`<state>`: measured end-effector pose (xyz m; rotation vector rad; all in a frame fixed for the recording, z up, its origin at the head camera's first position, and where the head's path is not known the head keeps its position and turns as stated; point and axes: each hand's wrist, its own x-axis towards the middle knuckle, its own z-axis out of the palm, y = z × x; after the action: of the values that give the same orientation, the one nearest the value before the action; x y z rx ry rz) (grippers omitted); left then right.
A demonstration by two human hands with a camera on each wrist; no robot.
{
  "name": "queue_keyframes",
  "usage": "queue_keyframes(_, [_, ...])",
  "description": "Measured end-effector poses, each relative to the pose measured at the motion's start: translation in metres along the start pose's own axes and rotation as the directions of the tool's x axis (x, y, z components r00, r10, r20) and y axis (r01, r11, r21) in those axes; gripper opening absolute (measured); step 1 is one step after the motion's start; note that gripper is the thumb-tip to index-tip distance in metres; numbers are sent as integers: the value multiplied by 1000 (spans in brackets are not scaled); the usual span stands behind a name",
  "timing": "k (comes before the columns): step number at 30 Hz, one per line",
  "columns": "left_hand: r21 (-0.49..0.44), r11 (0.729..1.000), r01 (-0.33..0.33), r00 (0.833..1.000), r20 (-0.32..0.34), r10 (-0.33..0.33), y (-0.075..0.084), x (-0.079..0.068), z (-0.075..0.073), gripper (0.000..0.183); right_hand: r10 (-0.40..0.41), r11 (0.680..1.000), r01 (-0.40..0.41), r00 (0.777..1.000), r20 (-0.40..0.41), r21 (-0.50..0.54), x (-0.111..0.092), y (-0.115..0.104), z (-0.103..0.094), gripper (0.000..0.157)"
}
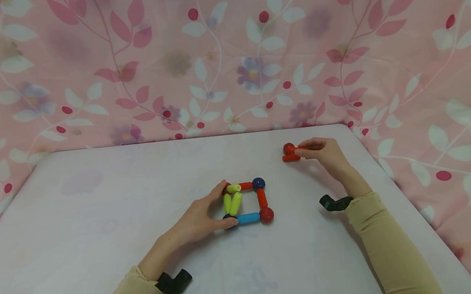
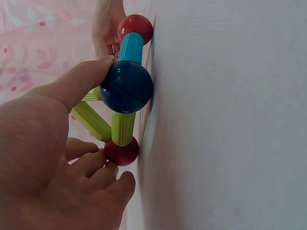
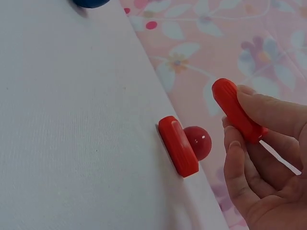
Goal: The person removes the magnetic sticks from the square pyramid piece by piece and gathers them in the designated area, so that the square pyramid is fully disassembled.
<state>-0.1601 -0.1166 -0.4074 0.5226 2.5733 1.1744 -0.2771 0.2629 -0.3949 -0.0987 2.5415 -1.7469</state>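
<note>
A square frame of toy building rods and balls lies on the table, with a blue rod (image 1: 249,218) along its near side and red rods on the far and right sides. My left hand (image 1: 196,220) grips its left side, thumb at the dark blue ball (image 2: 127,87) and fingers at the red ball (image 2: 122,151). Extra yellow-green rods (image 1: 236,204) tilt up from that side. My right hand (image 1: 322,152) pinches a loose red rod (image 3: 237,110) above the table. Below it, another red rod (image 3: 178,146) lies beside a loose red ball (image 3: 197,142).
The white table (image 1: 96,214) has its far edge against a pink floral curtain (image 1: 218,62), which also hangs along the right side. Dark wrist-worn devices (image 1: 174,282) sit at both cuffs.
</note>
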Motion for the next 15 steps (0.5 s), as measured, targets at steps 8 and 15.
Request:
queue_keyframes(8, [-4,1000,0,1000,0,0,-1,0,0,101,40,998,-38,998,49,-46,-1,8,-6,47])
queue_keyframes(15, [-7,1000,-4,1000,-2,4,-2,0,0,101,49,995,-38,993,110,-92,-1,12,-7,41])
